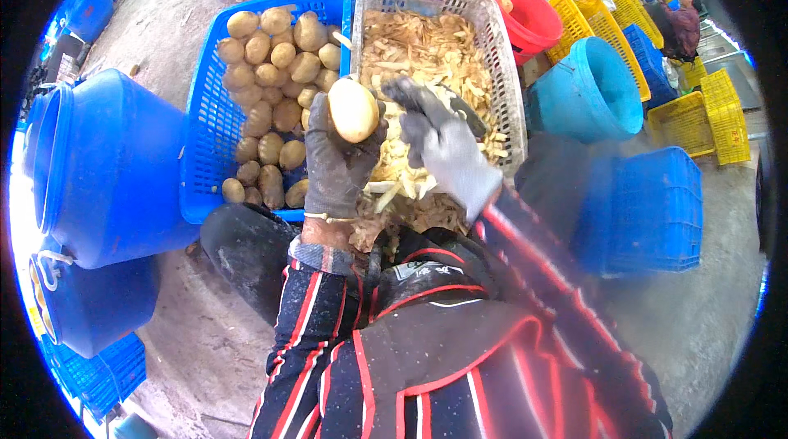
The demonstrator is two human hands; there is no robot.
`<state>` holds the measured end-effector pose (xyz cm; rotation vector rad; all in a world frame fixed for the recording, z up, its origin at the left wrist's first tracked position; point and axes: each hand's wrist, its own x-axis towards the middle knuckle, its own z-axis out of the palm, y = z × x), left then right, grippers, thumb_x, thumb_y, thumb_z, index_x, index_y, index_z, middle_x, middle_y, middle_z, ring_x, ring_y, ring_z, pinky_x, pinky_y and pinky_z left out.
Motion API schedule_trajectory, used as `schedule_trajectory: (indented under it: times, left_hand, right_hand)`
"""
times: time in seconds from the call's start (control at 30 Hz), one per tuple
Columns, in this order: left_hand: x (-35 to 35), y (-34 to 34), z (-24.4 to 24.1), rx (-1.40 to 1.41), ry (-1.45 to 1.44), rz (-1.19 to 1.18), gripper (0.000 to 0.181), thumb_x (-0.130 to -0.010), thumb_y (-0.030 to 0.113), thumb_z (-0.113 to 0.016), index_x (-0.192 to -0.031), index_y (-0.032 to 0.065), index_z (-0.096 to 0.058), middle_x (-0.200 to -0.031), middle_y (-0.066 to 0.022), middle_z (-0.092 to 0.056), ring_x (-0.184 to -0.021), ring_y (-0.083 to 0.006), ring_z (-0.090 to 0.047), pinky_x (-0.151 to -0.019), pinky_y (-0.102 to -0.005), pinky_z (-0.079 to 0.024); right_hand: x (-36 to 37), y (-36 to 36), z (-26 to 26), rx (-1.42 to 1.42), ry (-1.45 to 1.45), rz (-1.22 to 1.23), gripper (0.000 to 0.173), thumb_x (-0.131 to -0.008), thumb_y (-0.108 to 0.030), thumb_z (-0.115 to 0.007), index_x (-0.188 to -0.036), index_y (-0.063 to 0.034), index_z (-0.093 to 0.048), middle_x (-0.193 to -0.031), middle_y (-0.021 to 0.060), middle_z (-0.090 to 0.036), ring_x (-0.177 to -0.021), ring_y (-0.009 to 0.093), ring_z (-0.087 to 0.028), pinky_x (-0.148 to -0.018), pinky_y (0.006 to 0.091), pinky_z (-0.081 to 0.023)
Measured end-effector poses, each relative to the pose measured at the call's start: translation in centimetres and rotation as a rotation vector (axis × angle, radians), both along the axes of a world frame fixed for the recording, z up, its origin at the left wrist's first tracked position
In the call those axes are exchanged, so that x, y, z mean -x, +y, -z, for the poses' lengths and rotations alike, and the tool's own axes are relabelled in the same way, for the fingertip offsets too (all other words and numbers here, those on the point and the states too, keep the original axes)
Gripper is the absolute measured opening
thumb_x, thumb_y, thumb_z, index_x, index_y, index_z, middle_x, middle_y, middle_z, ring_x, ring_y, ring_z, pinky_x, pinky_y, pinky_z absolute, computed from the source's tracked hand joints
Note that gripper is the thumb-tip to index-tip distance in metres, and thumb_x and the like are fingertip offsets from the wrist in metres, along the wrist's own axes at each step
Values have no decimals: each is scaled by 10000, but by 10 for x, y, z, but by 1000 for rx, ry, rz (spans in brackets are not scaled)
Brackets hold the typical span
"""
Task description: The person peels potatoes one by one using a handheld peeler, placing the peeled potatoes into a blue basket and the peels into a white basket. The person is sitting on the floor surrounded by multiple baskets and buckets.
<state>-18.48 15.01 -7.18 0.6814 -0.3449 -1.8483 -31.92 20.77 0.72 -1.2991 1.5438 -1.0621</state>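
My left hand point(343, 159), in a dark dirty glove, holds a pale peeled potato point(353, 111) upright in its fingers. My right hand point(444, 146), in a grey glove with dark fingers, is just to the right of the potato, over the peelings. A dark object shows beside its fingers; whether the hand grips a tool is unclear. Unpeeled brown potatoes point(283, 55) lie in a blue plastic crate point(209, 100) at the left. Potato peelings point(425, 51) fill much of a whitish plastic crate point(512, 100) under and beyond my hands.
Large blue plastic barrels point(123, 162) stand at the left. A red bucket point(529, 20), a light blue bucket point(585, 91) and yellow crates point(683, 122) stand at the right, beyond a blue crate point(655, 211). Another person point(682, 23) is at the far right.
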Motion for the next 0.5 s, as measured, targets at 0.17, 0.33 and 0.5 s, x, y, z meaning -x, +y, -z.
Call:
schedule_trajectory:
  times: [0.17, 0.33, 0.5]
  left_hand:
    - [7, 2, -20, 5, 249, 116, 310, -869, 339, -601, -1038, 81, -576, -964, -55, -625, -861, -182, -616, -785, -312, -525]
    - [7, 1, -2, -64, -72, -29, 232, -834, 277, -635, -965, 92, -586, -903, -22, -608, -850, -149, -601, -792, -305, -522]
    - [11, 10, -25, 164, -118, -141, 406, -835, 370, -634, -1114, 92, -537, -971, -56, -586, -856, -177, -596, -713, -325, -537]
  right_hand:
    - [-1, -21, 0, -79, 112, -126, 376, -941, -211, -488, -1271, -32, -474, -985, 192, -634, -883, 291, -616, -740, 352, -494]
    - [-57, 42, 57, -90, 210, 125, 414, -883, -60, -442, -1292, -3, -409, -1084, 300, -573, -1052, 415, -558, -855, 427, -469]
    - [-31, 57, 80, 31, 34, 15, 427, -889, 14, -424, -1315, -25, -426, -1103, 170, -624, -1072, 244, -569, -930, 385, -444]
